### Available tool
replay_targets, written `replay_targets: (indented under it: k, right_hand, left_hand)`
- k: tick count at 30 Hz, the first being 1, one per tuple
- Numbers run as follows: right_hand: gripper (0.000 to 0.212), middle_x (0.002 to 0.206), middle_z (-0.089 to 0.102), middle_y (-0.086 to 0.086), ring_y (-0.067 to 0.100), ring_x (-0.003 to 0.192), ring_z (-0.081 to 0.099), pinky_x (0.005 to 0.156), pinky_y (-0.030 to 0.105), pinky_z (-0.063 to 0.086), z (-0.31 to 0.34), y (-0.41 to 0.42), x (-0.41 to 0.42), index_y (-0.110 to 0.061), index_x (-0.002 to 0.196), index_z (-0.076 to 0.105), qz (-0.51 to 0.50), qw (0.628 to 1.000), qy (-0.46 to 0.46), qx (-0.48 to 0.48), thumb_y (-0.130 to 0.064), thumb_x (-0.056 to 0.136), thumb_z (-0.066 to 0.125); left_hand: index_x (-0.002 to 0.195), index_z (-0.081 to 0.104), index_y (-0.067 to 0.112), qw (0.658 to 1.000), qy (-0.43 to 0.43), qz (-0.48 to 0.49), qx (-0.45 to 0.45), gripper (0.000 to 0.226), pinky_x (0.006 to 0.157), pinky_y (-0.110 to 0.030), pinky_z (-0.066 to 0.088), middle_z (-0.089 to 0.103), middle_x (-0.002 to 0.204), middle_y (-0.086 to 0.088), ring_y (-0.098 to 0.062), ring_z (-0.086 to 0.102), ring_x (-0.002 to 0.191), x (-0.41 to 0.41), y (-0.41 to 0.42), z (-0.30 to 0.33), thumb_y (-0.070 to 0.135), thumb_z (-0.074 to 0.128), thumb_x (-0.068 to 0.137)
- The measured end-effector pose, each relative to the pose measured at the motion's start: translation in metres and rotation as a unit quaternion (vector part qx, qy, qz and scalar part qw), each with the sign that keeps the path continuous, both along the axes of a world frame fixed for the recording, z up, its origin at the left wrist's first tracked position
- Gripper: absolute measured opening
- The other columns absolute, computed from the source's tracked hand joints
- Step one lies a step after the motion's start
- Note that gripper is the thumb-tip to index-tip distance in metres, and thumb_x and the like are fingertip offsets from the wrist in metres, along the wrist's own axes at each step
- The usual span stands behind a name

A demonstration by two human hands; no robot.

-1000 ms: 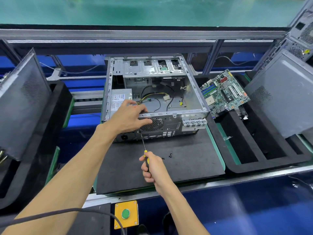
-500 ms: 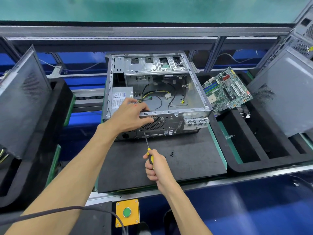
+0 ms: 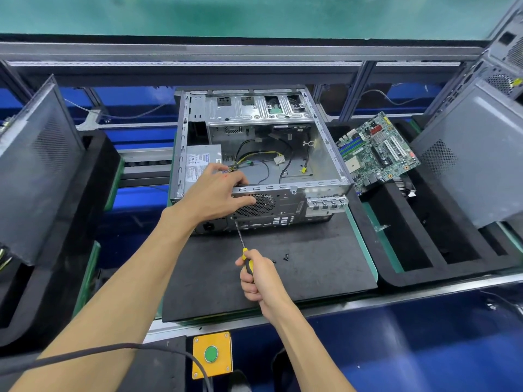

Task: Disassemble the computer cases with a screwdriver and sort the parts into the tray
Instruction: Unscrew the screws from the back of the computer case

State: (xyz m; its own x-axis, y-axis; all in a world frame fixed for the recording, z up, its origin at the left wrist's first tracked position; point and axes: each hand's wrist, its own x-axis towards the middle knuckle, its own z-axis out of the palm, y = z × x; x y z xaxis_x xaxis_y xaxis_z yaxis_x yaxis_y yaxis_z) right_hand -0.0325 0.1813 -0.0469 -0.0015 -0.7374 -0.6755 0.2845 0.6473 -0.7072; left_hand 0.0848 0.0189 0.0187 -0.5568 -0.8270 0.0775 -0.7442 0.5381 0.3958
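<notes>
The right hand (image 3: 259, 275) grips the screwdriver (image 3: 241, 241), whose shaft runs up and away from the fingers to a screw on the computer case (image 3: 285, 206) rear panel, just below the left hand (image 3: 216, 190) gripping its top edge.

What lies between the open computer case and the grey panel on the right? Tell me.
In the head view, a green circuit board leans tilted on the black foam tray, between the computer case and the grey panel.
</notes>
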Motion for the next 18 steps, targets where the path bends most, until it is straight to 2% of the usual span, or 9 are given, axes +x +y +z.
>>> replay_targets:
  k: [3,7,9,12,14,16,18]
  right_hand:
    - [0.026,0.055,0.032,-0.004,0.008,0.042,0.021,0.034,0.02,0.017,0.001,0.0,-0.003,-0.012,0.093,0.057,-0.013,1.0,-0.011,-0.001,-0.031,0.103,0.042]
    - [0.029,0.055,0.036,-0.005,0.008,0.043,0.024,0.037,0.019,0.018,0.001,0.0,-0.003,-0.01,0.097,0.061,-0.02,0.999,-0.03,0.002,-0.032,0.104,0.043]
    - [0.035,0.058,0.041,-0.003,0.009,0.046,0.03,0.04,0.02,0.021,0.001,0.002,-0.002,-0.006,0.102,0.064,-0.014,0.995,-0.094,0.02,-0.033,0.105,0.041]
    - [0.037,0.068,0.049,0.003,0.013,0.056,0.044,0.05,0.025,0.036,0.0,0.007,0.004,0.001,0.109,0.063,-0.023,0.981,-0.19,0.026,-0.026,0.107,0.039]
    - [0.023,0.074,0.056,0.004,0.015,0.059,0.05,0.053,0.026,0.042,-0.001,0.01,0.008,-0.003,0.107,0.058,-0.015,0.984,-0.18,-0.002,-0.024,0.105,0.047]
    - [0.016,0.068,0.055,0.001,0.012,0.052,0.041,0.046,0.023,0.034,-0.002,0.01,0.013,-0.013,0.102,0.049,0.011,0.992,-0.12,-0.029,-0.028,0.103,0.053]
    - [0.02,0.06,0.045,-0.002,0.01,0.048,0.031,0.041,0.021,0.026,-0.006,0.009,0.016,-0.015,0.099,0.05,0.006,0.997,-0.073,-0.024,-0.035,0.103,0.051]
  left_hand:
    - [0.114,0.062,0.026,1.0,0.01,0.005,0.003,0.053,0.095,-0.023,0.024,0.065,0.08,0.008,-0.022,0.032,0.13,0.0,0.001,0.001,0.068,0.058,0.082]
    - [0.114,0.062,0.025,1.0,0.016,-0.001,-0.002,0.051,0.096,-0.026,0.026,0.053,0.067,0.016,-0.024,0.033,0.13,0.0,0.002,0.002,0.065,0.061,0.083]
    - [0.114,0.063,0.025,1.0,0.017,-0.003,-0.005,0.05,0.097,-0.027,0.026,0.049,0.064,0.018,-0.025,0.033,0.13,-0.001,0.002,0.002,0.064,0.062,0.084]
    - [0.113,0.063,0.025,1.0,0.022,-0.005,-0.006,0.049,0.094,-0.024,0.023,0.049,0.061,0.017,-0.024,0.034,0.13,0.0,0.002,0.002,0.064,0.062,0.084]
    - [0.112,0.063,0.025,1.0,0.025,-0.004,-0.006,0.048,0.093,-0.023,0.022,0.049,0.06,0.017,-0.024,0.034,0.13,0.0,0.002,0.001,0.064,0.062,0.083]
    - [0.111,0.063,0.026,1.0,0.023,-0.003,-0.003,0.048,0.093,-0.024,0.023,0.05,0.061,0.017,-0.024,0.034,0.13,0.0,0.002,0.0,0.065,0.062,0.083]
    - [0.111,0.063,0.026,1.0,0.02,-0.003,0.0,0.048,0.094,-0.025,0.024,0.051,0.061,0.016,-0.024,0.034,0.13,0.0,0.001,0.0,0.065,0.062,0.083]
